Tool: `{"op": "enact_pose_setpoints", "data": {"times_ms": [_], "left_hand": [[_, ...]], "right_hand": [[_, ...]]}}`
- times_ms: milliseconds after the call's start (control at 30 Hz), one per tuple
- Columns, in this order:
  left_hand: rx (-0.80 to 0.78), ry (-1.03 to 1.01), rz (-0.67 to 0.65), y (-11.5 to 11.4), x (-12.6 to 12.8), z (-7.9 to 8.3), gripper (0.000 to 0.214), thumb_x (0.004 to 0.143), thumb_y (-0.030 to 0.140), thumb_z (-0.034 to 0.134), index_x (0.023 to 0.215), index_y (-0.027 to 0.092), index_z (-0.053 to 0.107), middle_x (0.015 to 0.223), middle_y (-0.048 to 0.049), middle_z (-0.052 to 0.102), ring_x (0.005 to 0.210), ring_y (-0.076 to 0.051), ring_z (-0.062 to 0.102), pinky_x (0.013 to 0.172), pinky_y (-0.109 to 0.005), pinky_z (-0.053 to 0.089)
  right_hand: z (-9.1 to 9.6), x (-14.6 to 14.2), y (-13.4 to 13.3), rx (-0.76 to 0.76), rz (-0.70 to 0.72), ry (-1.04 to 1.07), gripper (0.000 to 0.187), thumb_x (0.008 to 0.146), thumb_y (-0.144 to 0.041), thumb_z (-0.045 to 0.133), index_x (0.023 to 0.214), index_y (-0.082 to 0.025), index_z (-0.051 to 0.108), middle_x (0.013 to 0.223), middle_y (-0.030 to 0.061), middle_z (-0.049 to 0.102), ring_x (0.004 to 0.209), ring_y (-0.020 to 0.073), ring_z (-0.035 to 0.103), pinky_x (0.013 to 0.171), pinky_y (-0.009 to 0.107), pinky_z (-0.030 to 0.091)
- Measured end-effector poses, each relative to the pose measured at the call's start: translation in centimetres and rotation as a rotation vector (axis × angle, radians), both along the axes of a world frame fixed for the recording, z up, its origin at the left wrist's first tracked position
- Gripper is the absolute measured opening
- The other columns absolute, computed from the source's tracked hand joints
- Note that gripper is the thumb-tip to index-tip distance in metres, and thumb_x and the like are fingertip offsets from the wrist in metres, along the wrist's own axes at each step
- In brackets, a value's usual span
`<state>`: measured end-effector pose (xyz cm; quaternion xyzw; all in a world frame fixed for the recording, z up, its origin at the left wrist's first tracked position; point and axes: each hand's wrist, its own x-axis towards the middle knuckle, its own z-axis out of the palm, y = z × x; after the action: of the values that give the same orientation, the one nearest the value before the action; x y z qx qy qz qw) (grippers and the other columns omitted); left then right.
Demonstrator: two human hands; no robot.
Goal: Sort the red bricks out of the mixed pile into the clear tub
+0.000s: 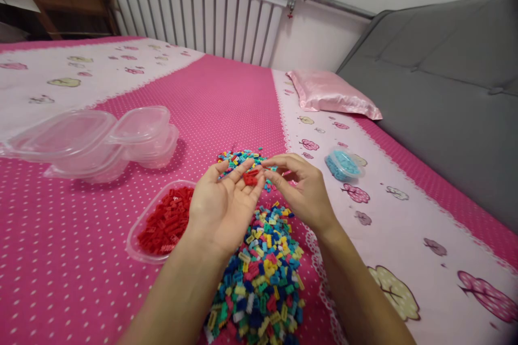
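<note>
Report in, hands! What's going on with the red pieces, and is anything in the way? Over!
Left hand open, palm up. Right hand close by, grip unclear. Red pieces on left hand. Left hand partly hides red-filled tub.

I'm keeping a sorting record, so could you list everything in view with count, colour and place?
Red pieces on hand: few, exact count unclear; red; left fingers
Loose red bricks: many; red; left tub
Left tub: one; transparent; beside left forearm
Near pile: one; multicoloured; between forearms
Far pile: one; multicoloured; beyond hands
Right tub: one; transparent, light-blue pieces inside; right
Stacked containers: several; transparent; left
Bedspread: one; pink, white; underneath
Pillow: one; pink; upper right
Padded panel: one; grey; right
Radiator: one; white; back
Pipe: one; grey; wall
Wooden furniture: one; brown; upper left
Left hand: one; bare; centre
Right hand: one; bare; right of left hand
</note>
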<state>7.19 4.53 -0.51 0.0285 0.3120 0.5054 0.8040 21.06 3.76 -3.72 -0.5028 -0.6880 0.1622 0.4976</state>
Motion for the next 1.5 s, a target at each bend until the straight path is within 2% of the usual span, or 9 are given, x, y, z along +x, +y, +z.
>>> {"op": "enact_pose_setpoints", "data": {"times_ms": [100, 233, 367, 500, 700, 900, 1133, 1333, 1500], "left_hand": [[-0.004, 0.000, 0.030, 0.0, 0.0, 0.2, 0.034, 0.081, 0.023, 0.039, 0.110, 0.009, 0.051, 0.108, -0.0165, 0.057, 0.099, -0.021, 0.060, 0.085, -0.030, 0.053], [0.018, 0.039, 0.050, 0.1, -0.5, 0.4, 0.035, 0.081, 0.024, 0.038, 0.109, 0.008, 0.052, 0.108, -0.0172, 0.057, 0.103, -0.023, 0.058, 0.086, -0.029, 0.052], [0.035, 0.077, 0.108, 0.3, -1.1, 0.4, 0.032, 0.081, 0.026, 0.039, 0.105, 0.011, 0.055, 0.105, -0.0157, 0.059, 0.104, -0.022, 0.058, 0.085, -0.028, 0.052], [0.052, 0.083, 0.112, 0.5, -1.3, 0.4, 0.032, 0.081, 0.026, 0.038, 0.104, 0.011, 0.056, 0.104, -0.0143, 0.059, 0.105, -0.022, 0.057, 0.085, -0.029, 0.052], [0.063, 0.097, 0.101, 0.4, -1.1, 0.5, 0.037, 0.081, 0.028, 0.038, 0.107, 0.009, 0.055, 0.103, -0.0155, 0.059, 0.106, -0.023, 0.057, 0.084, -0.029, 0.052], [0.072, 0.107, 0.095, 0.4, -1.2, 0.3, 0.040, 0.081, 0.029, 0.037, 0.110, 0.007, 0.054, 0.103, -0.0172, 0.060, 0.102, -0.024, 0.059, 0.080, -0.029, 0.053], [0.079, 0.107, 0.090, 0.5, -1.1, 0.3, 0.041, 0.082, 0.028, 0.036, 0.111, 0.005, 0.053, 0.102, -0.0179, 0.059, 0.099, -0.023, 0.059, 0.079, -0.029, 0.054], [0.048, 0.115, 0.095, 0.4, -1.1, 0.3, 0.038, 0.082, 0.028, 0.036, 0.109, 0.008, 0.055, 0.099, -0.0149, 0.060, 0.099, -0.021, 0.059, 0.080, -0.027, 0.053], [0.043, 0.097, 0.074, 0.6, -0.9, 0.1, 0.040, 0.082, 0.027, 0.038, 0.111, 0.005, 0.053, 0.102, -0.0160, 0.059, 0.101, -0.022, 0.058, 0.086, -0.029, 0.050]], "right_hand": [[0.0, 0.2, 0.1, 0.008, -0.065, 0.023, 0.015, 0.084, -0.024, 0.055, 0.092, -0.020, 0.067, 0.093, 0.0036, 0.066, 0.081, 0.0139, 0.060, 0.068, 0.025, 0.048], [-1.0, 0.9, 0.7, -0.055, -0.153, -0.026, 0.016, 0.082, -0.023, 0.055, 0.091, -0.020, 0.068, 0.091, 0.0031, 0.068, 0.073, 0.0137, 0.060, 0.065, 0.026, 0.047], [-2.6, 1.2, 1.7, -0.189, -0.183, -0.240, 0.016, 0.078, -0.017, 0.056, 0.086, -0.021, 0.069, 0.086, 0.0018, 0.069, 0.070, 0.0150, 0.060, 0.070, 0.029, 0.046], [-3.6, 0.8, 2.2, -0.376, -0.191, -0.476, 0.017, 0.078, -0.018, 0.057, 0.088, -0.023, 0.070, 0.090, 0.0026, 0.069, 0.078, 0.0170, 0.060, 0.073, 0.029, 0.044], [-4.7, 0.2, 2.5, -0.520, -0.240, -0.641, 0.017, 0.078, -0.022, 0.061, 0.093, -0.024, 0.069, 0.095, 0.0032, 0.065, 0.088, 0.0172, 0.058, 0.078, 0.027, 0.042], [-5.6, 0.2, 2.9, -0.501, -0.233, -0.651, 0.014, 0.079, -0.022, 0.060, 0.088, -0.024, 0.069, 0.092, 0.0035, 0.063, 0.084, 0.0167, 0.057, 0.072, 0.026, 0.041], [-4.8, 0.4, 2.7, -0.449, -0.231, -0.577, 0.011, 0.079, -0.020, 0.060, 0.084, -0.021, 0.069, 0.088, 0.0040, 0.064, 0.082, 0.0161, 0.057, 0.074, 0.027, 0.041], [-4.1, 1.1, 2.5, -0.286, -0.202, -0.373, 0.012, 0.079, -0.018, 0.057, 0.085, -0.020, 0.067, 0.085, 0.0010, 0.068, 0.071, 0.0139, 0.058, 0.069, 0.027, 0.043], [-2.6, 0.8, 1.8, -0.129, -0.192, -0.146, 0.011, 0.079, -0.022, 0.058, 0.085, -0.019, 0.067, 0.080, 0.0008, 0.068, 0.062, 0.0119, 0.058, 0.063, 0.025, 0.045]]}}
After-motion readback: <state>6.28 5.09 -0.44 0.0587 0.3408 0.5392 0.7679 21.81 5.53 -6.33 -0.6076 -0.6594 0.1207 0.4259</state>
